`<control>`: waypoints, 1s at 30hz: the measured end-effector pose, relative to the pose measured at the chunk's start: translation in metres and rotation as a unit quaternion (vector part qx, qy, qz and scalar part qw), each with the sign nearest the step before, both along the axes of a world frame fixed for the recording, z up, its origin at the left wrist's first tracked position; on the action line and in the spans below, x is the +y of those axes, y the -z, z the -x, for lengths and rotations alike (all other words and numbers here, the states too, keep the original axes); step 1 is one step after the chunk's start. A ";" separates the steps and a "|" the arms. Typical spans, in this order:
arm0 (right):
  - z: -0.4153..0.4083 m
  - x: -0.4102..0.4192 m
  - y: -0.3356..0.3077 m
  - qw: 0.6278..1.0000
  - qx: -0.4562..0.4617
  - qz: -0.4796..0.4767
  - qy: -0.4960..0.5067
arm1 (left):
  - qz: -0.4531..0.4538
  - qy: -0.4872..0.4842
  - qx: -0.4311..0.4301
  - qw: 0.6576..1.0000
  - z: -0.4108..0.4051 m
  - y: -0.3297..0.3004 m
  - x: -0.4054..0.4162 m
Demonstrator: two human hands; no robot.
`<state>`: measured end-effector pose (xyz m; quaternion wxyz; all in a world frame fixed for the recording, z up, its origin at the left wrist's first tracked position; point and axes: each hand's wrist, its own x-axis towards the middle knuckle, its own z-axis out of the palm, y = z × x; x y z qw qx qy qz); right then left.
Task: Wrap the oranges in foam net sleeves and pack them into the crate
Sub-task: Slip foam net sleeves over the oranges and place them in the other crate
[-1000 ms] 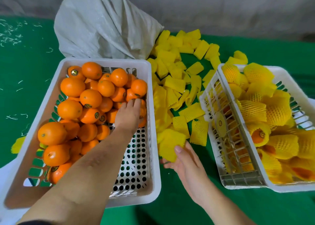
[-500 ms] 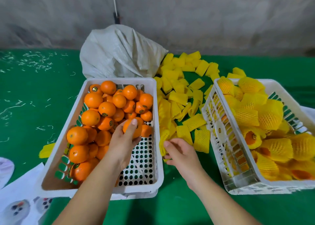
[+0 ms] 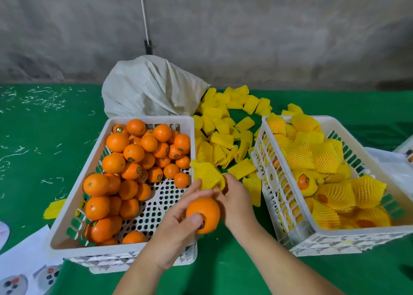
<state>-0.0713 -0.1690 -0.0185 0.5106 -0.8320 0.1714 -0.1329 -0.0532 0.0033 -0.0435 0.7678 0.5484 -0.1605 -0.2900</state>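
Orange in left hand, foam sleeve in right, held between the two crates.

Left hand [image 3: 176, 230] grips one bare orange [image 3: 204, 213], thumb curled over its near side (a sticker shows by the thumb tip). Right hand [image 3: 237, 199] pinches a yellow foam net sleeve [image 3: 207, 175] just above the orange, touching it or nearly so. Left crate [image 3: 67, 207] holds loose oranges; right crate [image 3: 324, 234] holds sleeved ones. Spare sleeves [image 3: 225, 125] lie on the green table [image 3: 44, 127] between crates, a white sack [image 3: 152, 89] behind.
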 end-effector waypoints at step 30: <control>0.039 -0.014 -0.027 0.936 -0.172 0.287 -0.113 | -0.262 -0.181 -0.273 0.908 -0.009 -0.001 -0.038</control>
